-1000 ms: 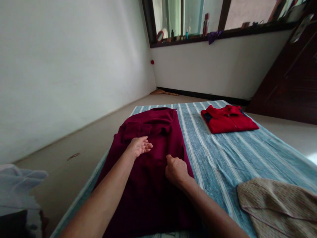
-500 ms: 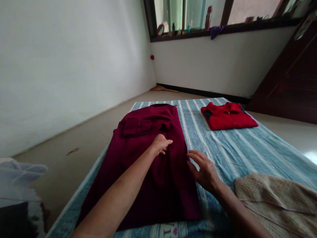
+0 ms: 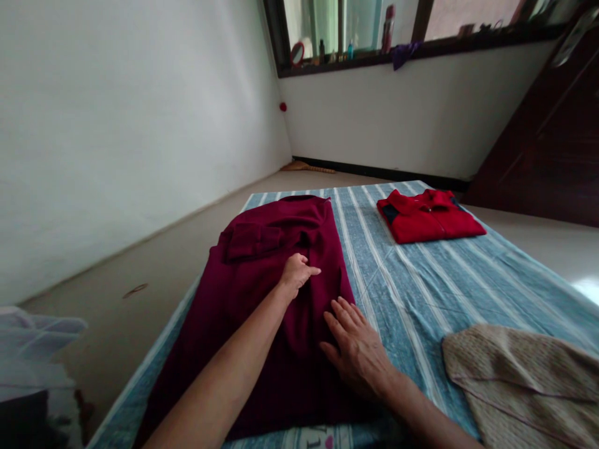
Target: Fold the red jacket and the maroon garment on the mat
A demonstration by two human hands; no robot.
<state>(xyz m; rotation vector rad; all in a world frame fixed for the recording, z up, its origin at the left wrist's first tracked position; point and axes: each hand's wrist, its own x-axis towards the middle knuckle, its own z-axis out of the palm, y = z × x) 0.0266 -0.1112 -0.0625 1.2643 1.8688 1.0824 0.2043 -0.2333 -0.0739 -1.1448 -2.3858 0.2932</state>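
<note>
A maroon long-sleeved top lies spread on the bed, its collar toward the far end. One sleeve is folded inward on the left of the upper part. Folded fabric also runs down its right side. My left hand rests on the middle of the top, thumb stretched out to the right and fingers bent down against the cloth. Flat on the garment's right edge lies my right hand, palm down with its fingers apart. Both hands touch the top; neither visibly grasps it.
A folded red zip garment is at the far right of the blue striped bed cover. Beige knitwear lies near right. White sheer material stands left of the bed. Small items line the windowsill; a dark door is at right.
My right hand has moved left from beside the top's edge onto the cloth and flattened there. My left hand stays at nearly the same spot. The view has shifted slightly.
</note>
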